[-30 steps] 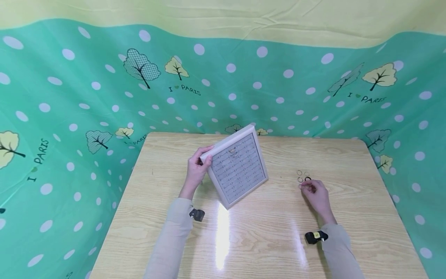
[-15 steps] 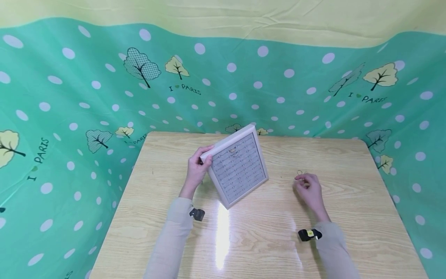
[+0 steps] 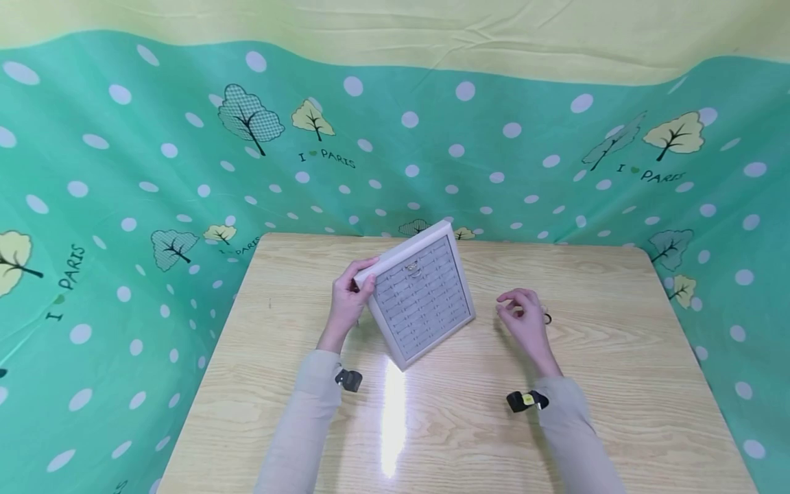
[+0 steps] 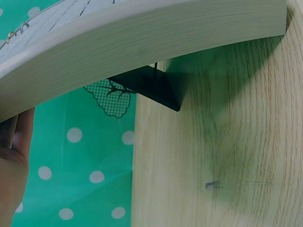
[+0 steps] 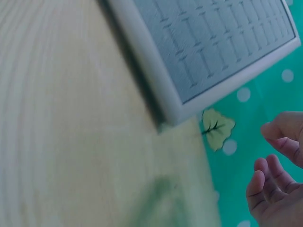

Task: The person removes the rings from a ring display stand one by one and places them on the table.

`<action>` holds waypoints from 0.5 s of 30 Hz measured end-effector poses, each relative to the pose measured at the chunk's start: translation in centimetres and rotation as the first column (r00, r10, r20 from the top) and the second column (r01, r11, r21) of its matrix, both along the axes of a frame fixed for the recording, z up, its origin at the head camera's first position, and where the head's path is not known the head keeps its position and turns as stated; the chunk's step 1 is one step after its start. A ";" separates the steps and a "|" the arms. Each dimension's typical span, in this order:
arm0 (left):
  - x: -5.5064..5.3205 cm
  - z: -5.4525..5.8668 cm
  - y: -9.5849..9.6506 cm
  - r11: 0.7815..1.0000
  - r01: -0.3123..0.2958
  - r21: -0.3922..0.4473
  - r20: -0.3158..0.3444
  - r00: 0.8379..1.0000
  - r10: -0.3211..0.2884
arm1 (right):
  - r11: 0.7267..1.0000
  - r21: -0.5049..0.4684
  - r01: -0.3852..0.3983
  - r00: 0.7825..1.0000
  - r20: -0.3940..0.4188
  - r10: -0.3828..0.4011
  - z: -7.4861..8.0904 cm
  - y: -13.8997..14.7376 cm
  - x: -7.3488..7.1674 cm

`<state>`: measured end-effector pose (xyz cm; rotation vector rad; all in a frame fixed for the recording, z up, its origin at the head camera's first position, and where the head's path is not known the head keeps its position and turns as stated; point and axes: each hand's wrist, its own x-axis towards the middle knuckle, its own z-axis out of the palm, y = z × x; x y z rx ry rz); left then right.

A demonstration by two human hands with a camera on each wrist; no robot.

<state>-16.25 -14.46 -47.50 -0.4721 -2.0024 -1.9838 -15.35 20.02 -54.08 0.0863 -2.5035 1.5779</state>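
Ring board (image 3: 426,312), pale-rimmed with rows of slots, stands tilted on the table (image 3: 457,425) near the middle of the head view. At its ten o'clock corner the left hand (image 3: 348,302) is clamped on the rim, thumb on the front. Two rings (image 3: 412,268) sit in the slots, just towards twelve o'clock from the board's middle. Well apart, out at three o'clock from the board, the right hand (image 3: 524,320) is above the table with its fingers bent and thumb near the forefinger; whether they pinch anything, I cannot tell. Just beside that hand, at its three o'clock, lies a black ring (image 3: 547,318)

From the left wrist, the board's side wall sweeps across from nine to one o'clock, the hand against it at eight. Both rings show at ten o'clock, and a dark support (image 4: 154,87) slants behind the board near twelve

From the right wrist, the board fills one o'clock, while the hand is at four, apart from it, before the dotted green cloth (image 5: 255,106)
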 end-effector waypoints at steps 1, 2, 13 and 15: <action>0.1 0.3 0.0 1.000 -0.001 -0.002 -0.003 1.000 0.001 | 1.000 0.005 -0.007 1.000 -0.009 0.007 0.2 -0.2 -0.2; 0.3 0.6 0.1 1.000 -0.002 -0.008 -0.006 1.000 0.002 | 1.000 0.008 -0.013 1.000 -0.017 0.013 0.4 -0.5 -0.4; 0.5 1.1 0.1 1.000 0.000 -0.026 0.004 1.000 0.001 | 0.998 0.000 -0.063 0.993 -0.100 0.062 2.4 -2.7 -1.8; 0.5 1.1 0.1 1.000 0.001 -0.022 0.004 1.000 -0.001 | 0.997 -0.008 -0.078 0.992 -0.100 0.077 2.6 -3.1 -1.8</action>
